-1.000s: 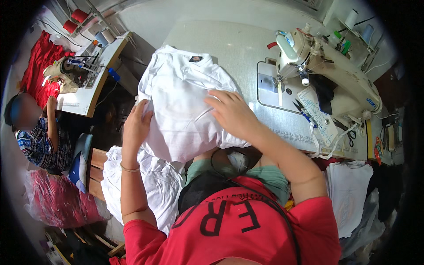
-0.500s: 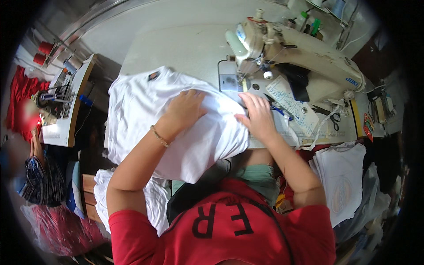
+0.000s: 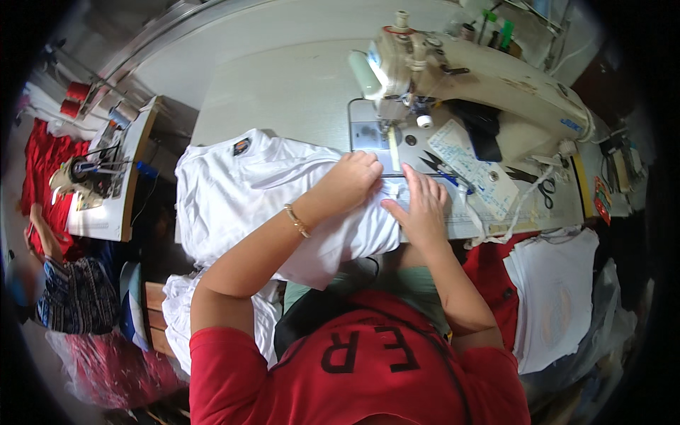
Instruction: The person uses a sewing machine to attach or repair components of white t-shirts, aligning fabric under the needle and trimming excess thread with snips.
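Observation:
A white T-shirt lies spread over the table's front left part, its neck label toward the far side. My left hand is closed on the shirt's right part, fingers curled together over the cloth. Right beside it, my right hand rests palm down at the shirt's right edge, its thumb apart from the outstretched fingers. A little white cloth shows between the two hands. Just beyond them stands the sewing machine; a pale narrow strip lies near its needle.
Thread snips, a written paper, a dark phone and black scissors lie right of my hands. White cloth pieces hang at the right. More white cloth lies below left. Another person's arm is at the far left.
My left hand has moved right across the shirt, toward my right hand, and its fingers have curled. My right hand has shifted slightly nearer to me.

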`<state>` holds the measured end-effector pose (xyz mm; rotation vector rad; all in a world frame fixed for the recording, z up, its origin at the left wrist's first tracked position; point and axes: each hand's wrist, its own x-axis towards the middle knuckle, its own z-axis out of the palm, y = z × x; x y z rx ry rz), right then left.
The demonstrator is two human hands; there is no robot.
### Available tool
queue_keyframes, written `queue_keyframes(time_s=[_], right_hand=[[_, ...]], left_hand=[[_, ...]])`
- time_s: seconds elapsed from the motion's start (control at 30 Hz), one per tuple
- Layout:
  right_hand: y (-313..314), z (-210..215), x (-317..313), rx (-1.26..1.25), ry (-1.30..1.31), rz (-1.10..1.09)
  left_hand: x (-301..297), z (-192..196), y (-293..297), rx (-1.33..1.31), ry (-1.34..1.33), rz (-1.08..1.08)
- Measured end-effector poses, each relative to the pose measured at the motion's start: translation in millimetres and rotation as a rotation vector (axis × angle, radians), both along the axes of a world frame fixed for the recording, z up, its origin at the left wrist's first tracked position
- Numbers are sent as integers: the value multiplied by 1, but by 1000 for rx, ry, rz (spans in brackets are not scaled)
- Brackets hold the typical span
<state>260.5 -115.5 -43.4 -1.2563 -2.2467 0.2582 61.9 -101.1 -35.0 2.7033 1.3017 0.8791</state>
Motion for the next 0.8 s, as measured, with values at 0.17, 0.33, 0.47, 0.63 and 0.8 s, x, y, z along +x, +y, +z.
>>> queue_keyframes(time_s=[0.17,0.33,0.47,0.63,0.8], right_hand=[[-39,-2,-30,-661,805,269],[-37,36,-48,-1386,638,653],[-26,75,-80,-1235,1056,741],[-19,128,-133,-939,1044,798],[-22,200,-137,-261,488,746]], left_hand=[[-14,37,-10,-205,-434,268],[-109,93,-35,-226,-486,320],[-155,133,-82,-410,-554,488],[-168,186,-96,325,-698,635],[-218,290,-158,1030,-166,649]])
